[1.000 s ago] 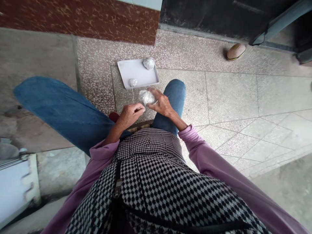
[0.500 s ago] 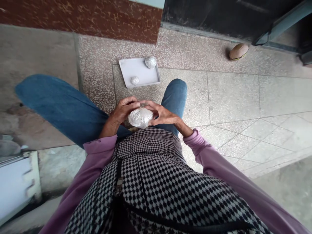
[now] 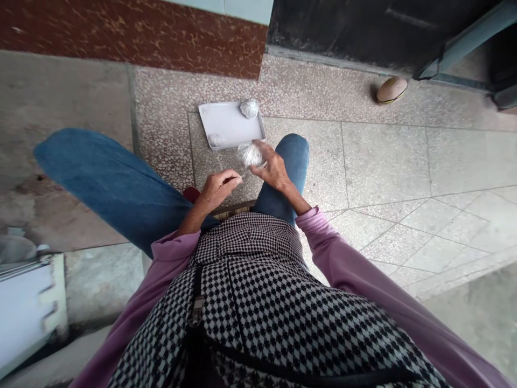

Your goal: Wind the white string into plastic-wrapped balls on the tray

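Note:
My right hand (image 3: 275, 170) grips a ball of shiny white string (image 3: 249, 155) from its right side, above the floor just in front of the tray. Closer to my body on the left, my left hand (image 3: 220, 189) pinches a thin white strand (image 3: 242, 175) between thumb and fingertips. Beyond both hands lies a shallow white tray (image 3: 230, 119). A second string ball (image 3: 249, 109) rests in its far right corner. A smaller white ball (image 3: 216, 140), smeared by motion, is at the near left edge of the tray.
My bent knees (image 3: 294, 153) flank the work area. Speckled floor tiles (image 3: 383, 161) stretch to the right. A tan rounded object (image 3: 391, 90) sits by the dark panel (image 3: 335, 32). A reddish-brown wall base (image 3: 161, 40) runs behind the tray.
The held ball has moved forward toward the tray in my right hand. My left hand has come off it and now pinches a strand. The small tray ball has shifted slightly and blurs.

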`<state>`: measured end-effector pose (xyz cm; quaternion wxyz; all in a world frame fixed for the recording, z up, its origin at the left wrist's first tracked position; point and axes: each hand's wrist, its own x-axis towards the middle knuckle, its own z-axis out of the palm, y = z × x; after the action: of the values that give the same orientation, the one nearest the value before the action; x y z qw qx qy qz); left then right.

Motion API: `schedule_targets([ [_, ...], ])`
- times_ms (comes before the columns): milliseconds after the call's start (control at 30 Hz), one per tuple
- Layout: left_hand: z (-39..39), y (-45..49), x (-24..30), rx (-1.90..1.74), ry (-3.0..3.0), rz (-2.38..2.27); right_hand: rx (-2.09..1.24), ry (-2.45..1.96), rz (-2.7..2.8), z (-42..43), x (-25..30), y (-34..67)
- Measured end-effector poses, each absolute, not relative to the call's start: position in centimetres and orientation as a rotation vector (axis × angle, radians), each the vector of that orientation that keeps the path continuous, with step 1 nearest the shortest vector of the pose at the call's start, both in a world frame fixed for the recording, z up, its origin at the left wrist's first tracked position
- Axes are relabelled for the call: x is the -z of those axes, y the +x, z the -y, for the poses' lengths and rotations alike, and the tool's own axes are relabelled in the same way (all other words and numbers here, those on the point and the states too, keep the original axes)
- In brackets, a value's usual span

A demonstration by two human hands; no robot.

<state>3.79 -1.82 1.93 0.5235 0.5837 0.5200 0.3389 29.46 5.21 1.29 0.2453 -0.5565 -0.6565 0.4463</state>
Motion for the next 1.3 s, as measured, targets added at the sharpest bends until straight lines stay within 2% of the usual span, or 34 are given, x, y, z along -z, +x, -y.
schedule_targets([
  [133,1.1,2.5,-1.2,-0.815,1.48,-1.3,-1.383,-1.44,1.991,-3.3,-0.1,29.2],
  [267,0.5,1.5,-0.6,-0.749,1.475,-1.206,-1.692,-1.236,2.059,-2.7,-1.5,29.8],
  [433,0.4,1.0,-0.8,-0.719,1.271,-1.094,-2.219,-1.042,1.733,-2.9,-4.1,30.1],
  [533,0.6,1.7,-0.2,-0.862,1.021,-1.089,-2.336,-0.957,1.509,-2.3,-4.5,29.7],
  [700,0.9,2.8,1.0,-1.075,0.831,-1.127,-2.089,-0.913,1.379,-1.7,-3.1,28.8],
  [867,1.5,3.6,0.0,-0.911,1.08,-1.232,-1.629,-1.115,1.43,-3.9,-1.0,28.3],
  [1033,1.9,3.9,-1.0,-0.778,1.393,-1.292,-1.169,-1.455,1.793,-5.1,-0.3,27.3],
  [1133,1.9,3.0,-1.0,-0.774,1.493,-1.334,-1.128,-1.537,2.055,-4.0,-0.5,26.6],
  [1300,0.9,1.3,-0.8,-0.711,1.572,-1.249,-1.287,-1.47,2.317,-2.6,-1.7,27.0],
])
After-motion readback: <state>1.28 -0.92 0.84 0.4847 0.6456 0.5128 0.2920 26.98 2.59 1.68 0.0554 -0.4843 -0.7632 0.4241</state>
